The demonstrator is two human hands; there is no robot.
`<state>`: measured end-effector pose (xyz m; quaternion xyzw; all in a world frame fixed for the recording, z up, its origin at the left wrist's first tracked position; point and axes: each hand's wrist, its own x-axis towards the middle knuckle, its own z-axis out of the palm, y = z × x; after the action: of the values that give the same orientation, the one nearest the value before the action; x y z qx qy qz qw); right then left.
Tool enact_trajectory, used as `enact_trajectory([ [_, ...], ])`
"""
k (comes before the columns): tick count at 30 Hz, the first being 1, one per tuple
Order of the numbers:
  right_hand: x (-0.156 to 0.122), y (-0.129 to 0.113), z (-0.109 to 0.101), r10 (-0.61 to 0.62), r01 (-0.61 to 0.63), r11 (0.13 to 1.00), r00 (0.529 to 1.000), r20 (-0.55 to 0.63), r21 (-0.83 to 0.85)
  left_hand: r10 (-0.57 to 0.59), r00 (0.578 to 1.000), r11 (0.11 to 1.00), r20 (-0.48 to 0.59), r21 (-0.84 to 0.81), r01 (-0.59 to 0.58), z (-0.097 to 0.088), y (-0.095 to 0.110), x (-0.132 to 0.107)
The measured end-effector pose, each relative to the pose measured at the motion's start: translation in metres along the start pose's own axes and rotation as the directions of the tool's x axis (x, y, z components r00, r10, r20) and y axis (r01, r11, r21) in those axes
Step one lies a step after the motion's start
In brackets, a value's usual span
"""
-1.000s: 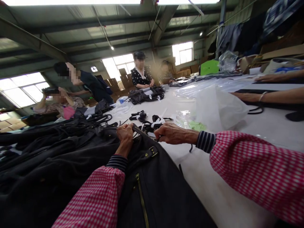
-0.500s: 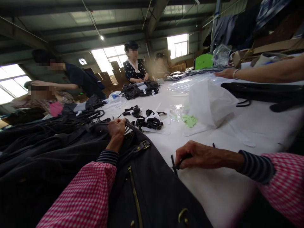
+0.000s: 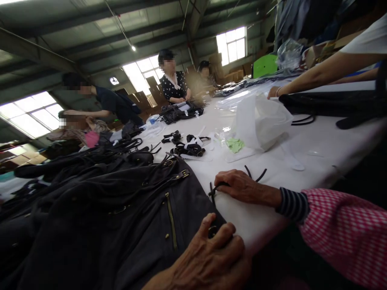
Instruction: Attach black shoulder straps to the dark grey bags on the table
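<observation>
A large black bag with a gold zipper, a buckle and gold rings lies spread across the left of the table. My left hand is at the bag's lower right corner, by a gold ring. Its fingers are bent over the edge, and some fingertips are hidden. Just beyond the bag's right edge, my right hand is closed around a thin black cord. A crossed, knot-like end of the cord sticks out at the fingers. Two dark ends show behind the hand.
Bundled black straps, a white plastic bag and green scraps lie on the white table. At right, a co-worker's arm reaches over another black item. Several people work farther back.
My left hand has left the bag's top edge and come down to its lower right corner. My right hand has shifted slightly left and up, still holding the cord. The co-worker's arm reaches farther in.
</observation>
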<state>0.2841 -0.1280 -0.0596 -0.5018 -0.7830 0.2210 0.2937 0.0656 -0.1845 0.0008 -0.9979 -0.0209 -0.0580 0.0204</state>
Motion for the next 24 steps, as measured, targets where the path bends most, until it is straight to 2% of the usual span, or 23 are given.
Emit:
enact_trajectory([
  [2, -0.011, -0.006, -0.002, -0.066, 0.054, 0.991, 0.993, -0.094, -0.124, -0.026, 0.997, 0.998, -0.070, 0.056, 0.030, 0.008, 0.009, -0.009],
  [3, -0.018, -0.011, -0.004, -0.111, 0.082, 0.980, 0.982, -0.152, -0.182, -0.054, 0.996, 0.997, -0.070, 0.050, 0.058, 0.005, 0.011, -0.012],
  [6, -0.042, -0.024, -0.007, -0.207, 0.149, 0.964, 0.942, -0.265, -0.221, -0.192, 0.981, 0.980, 0.017, -0.057, 0.193, -0.026, 0.016, -0.013],
  [9, -0.063, -0.034, -0.001, -0.181, 0.188, 0.982, 0.958, -0.222, 0.011, -0.304, 0.951, 0.931, 0.058, -0.192, 0.310, -0.057, 0.017, -0.018],
  [11, -0.074, -0.039, 0.007, -0.114, 0.149, 0.966, 0.979, -0.167, 0.213, -0.361, 0.933, 0.895, 0.014, -0.277, 0.351, -0.066, 0.013, -0.026],
  [13, -0.080, -0.045, 0.015, -0.020, 0.056, 0.923, 0.995, -0.098, 0.381, -0.421, 0.906, 0.856, -0.045, -0.350, 0.380, -0.067, 0.007, -0.036],
  [15, -0.083, -0.054, 0.020, 0.051, -0.061, 0.831, 0.998, 0.034, 0.553, -0.472, 0.879, 0.823, -0.070, -0.393, 0.410, -0.064, 0.002, -0.042],
  [18, -0.080, -0.066, 0.024, 0.032, -0.215, 0.584, 0.970, 0.243, 0.783, -0.504, 0.862, 0.806, -0.044, -0.382, 0.452, -0.061, 0.003, -0.045],
  [21, -0.072, -0.073, 0.031, -0.001, -0.272, 0.380, 0.956, 0.295, 0.884, -0.496, 0.868, 0.818, -0.003, -0.338, 0.466, -0.056, 0.009, -0.046],
  [23, -0.068, -0.074, 0.036, 0.004, -0.292, 0.311, 0.952, 0.307, 0.904, -0.468, 0.883, 0.844, -0.029, -0.312, 0.436, -0.048, 0.008, -0.052],
  [24, -0.066, -0.073, 0.037, 0.006, -0.281, 0.319, 0.956, 0.295, 0.905, -0.437, 0.897, 0.869, -0.071, -0.291, 0.400, -0.041, 0.005, -0.056],
])
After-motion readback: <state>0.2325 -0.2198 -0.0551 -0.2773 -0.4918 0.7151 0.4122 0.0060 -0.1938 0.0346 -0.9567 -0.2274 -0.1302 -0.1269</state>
